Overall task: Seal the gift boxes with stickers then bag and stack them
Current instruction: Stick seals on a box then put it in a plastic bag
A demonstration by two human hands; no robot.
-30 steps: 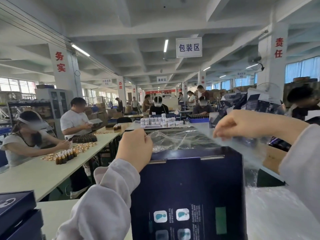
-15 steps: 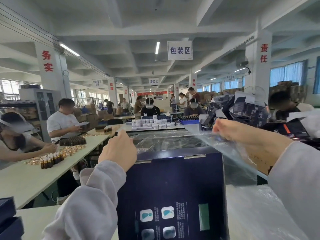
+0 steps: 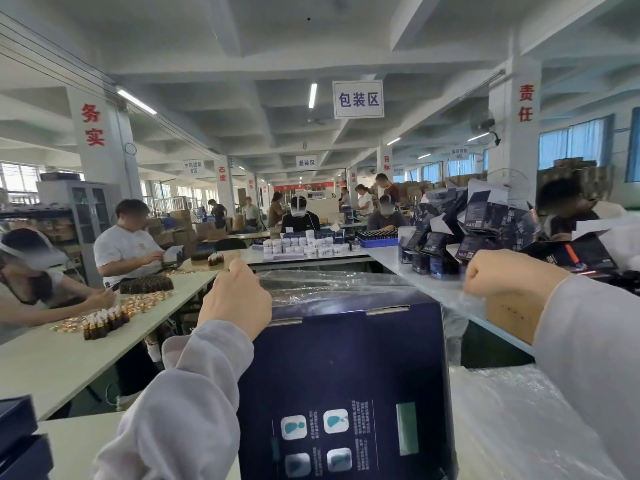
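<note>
A dark blue gift box stands upright in front of me, its printed back with small icons facing me. A clear plastic bag is stretched over the box's top edge. My left hand grips the bag's mouth at the box's upper left corner. My right hand is closed on the bag's other side, out to the right of the box and apart from it. Grey sleeves cover both my arms.
More clear plastic lies on the table at right. Dark blue boxes are stacked at the lower left. Folded blue cartons pile up behind. People work at a long table on the left with small bottles.
My right hand has drawn the bag's edge further right and closed tighter. The left hand stays at the box's corner. The camera has shifted slightly.
</note>
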